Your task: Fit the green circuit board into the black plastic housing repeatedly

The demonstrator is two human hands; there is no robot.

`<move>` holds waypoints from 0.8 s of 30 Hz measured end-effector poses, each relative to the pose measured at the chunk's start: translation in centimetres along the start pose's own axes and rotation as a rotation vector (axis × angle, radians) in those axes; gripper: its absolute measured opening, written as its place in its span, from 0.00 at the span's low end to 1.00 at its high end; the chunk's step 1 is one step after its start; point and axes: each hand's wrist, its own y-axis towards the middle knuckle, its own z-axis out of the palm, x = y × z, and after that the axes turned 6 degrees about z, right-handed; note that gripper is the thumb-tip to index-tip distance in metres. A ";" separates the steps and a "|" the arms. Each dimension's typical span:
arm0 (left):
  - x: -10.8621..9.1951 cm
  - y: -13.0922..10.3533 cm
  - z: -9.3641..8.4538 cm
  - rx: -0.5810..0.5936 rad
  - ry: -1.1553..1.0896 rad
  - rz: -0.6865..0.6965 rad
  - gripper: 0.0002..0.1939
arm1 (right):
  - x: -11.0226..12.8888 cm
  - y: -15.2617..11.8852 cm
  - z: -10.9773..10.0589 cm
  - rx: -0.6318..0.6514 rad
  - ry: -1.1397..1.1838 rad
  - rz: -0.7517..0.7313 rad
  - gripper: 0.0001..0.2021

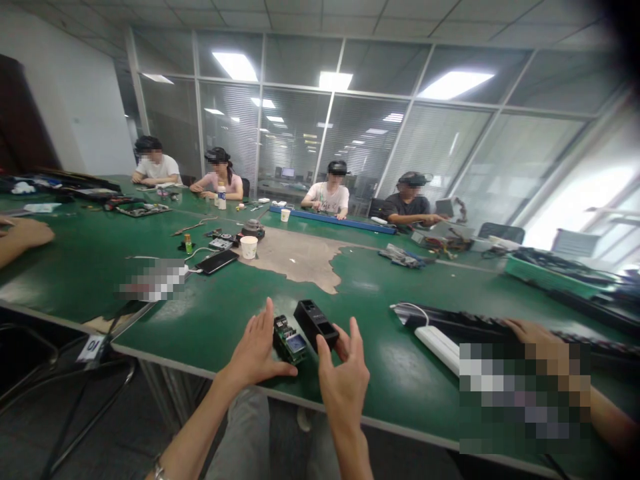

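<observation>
My left hand (pixel 255 350) rests at the table's near edge with its fingers stretched out and thumb spread. Just right of it lies a green circuit board assembly (pixel 289 340) with a small bluish display; the hand is beside it, not wrapped round it. A black plastic casing (pixel 316 321) with cut-out openings lies right of the board, slightly farther away. My right hand (pixel 345 370) is at the casing's near right end, thumb and fingers apart. Whether its fingertips touch the casing I cannot tell.
A paper cup (pixel 249 247), a phone (pixel 217 262) and a brown worn patch (pixel 300 257) lie farther in on the green table. A white power strip (pixel 437 348) is at right, beside another person's hand (pixel 537 337). Several people sit across the table.
</observation>
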 end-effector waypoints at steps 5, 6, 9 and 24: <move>-0.3 0.1 -0.2 -0.011 -0.019 0.006 0.77 | -3.3 -0.7 -0.9 -0.042 -0.078 0.043 0.38; -0.2 0.1 -0.2 -0.009 -0.018 0.004 0.77 | -3.7 -0.9 -1.0 -0.040 -0.099 0.037 0.38; -0.1 0.1 -0.1 0.000 -0.008 -0.001 0.76 | -4.7 -1.2 -1.1 -0.011 -0.159 0.004 0.38; -0.3 0.0 -0.1 -0.010 -0.007 -0.016 0.75 | -4.9 -0.6 -1.6 0.055 -0.298 0.028 0.39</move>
